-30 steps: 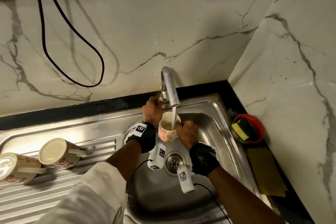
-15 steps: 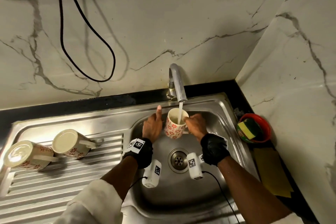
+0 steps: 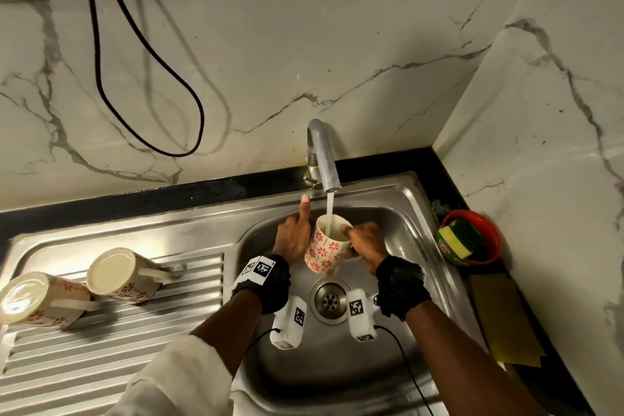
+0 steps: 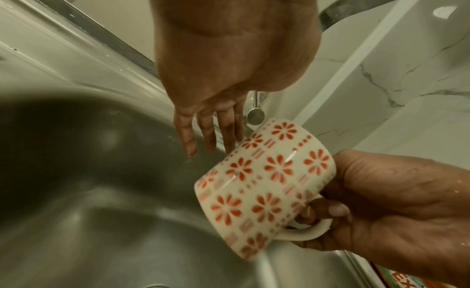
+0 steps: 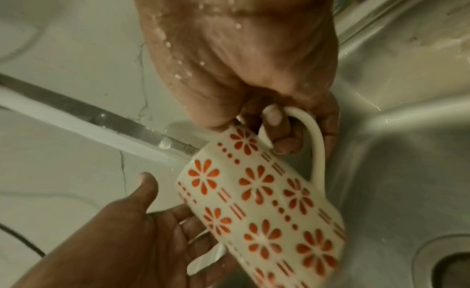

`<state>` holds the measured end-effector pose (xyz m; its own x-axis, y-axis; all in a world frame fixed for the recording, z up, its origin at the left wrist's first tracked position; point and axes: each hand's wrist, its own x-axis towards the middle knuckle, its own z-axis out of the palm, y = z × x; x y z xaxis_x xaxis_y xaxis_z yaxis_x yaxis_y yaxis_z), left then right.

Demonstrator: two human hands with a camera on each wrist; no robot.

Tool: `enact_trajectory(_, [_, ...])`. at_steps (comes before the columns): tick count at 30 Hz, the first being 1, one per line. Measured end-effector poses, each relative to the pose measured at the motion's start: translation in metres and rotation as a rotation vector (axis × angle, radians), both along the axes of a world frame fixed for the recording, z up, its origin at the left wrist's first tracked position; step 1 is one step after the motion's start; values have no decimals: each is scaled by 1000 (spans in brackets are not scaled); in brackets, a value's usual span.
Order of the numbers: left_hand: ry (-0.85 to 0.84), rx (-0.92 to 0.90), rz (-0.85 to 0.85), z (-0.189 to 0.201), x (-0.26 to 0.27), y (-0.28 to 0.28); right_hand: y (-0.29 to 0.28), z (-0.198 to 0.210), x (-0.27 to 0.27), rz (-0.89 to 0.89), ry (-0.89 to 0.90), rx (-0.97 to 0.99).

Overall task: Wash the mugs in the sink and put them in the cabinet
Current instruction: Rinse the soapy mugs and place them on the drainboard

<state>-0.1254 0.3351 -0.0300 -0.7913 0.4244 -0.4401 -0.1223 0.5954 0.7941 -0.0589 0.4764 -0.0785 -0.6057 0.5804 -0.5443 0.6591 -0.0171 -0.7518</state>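
The right hand (image 3: 366,241) clamps the mug (image 3: 327,248) by its handle, tilted under the tap (image 3: 326,159) to fill; the left hand (image 3: 293,240) waits alongside, fingers straight.

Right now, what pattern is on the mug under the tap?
The mug is cream with red-orange flowers, dots and dashes; the right wrist view shows it best.

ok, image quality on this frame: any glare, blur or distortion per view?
Head view: dim warm light, wide-angle bowing, glare on the leftmost draining-board mug. Left wrist view: strong fisheye, left hand looms large and soft, held mug fairly sharp. Right wrist view: mug's lower end and the sink smeared.
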Motion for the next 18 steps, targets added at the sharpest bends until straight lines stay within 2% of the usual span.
enact_trajectory(4, [-110,-3,66,0,0,1,-4,1,6,20,4,-183])
enact_trajectory(8, [-162,-36,62,-5,3,0,-3,-6,5,-172,11,-331])
enact_trajectory(11, [-197,-43,16,-10,3,-1,-10,-10,5,-290,17,-529])
enact_trajectory(14, [-228,-25,67,-11,0,0,-12,-4,10,-368,14,-750])
enact_trajectory(18, [-220,-33,136,-10,-4,6,-18,-2,10,-463,-10,-878])
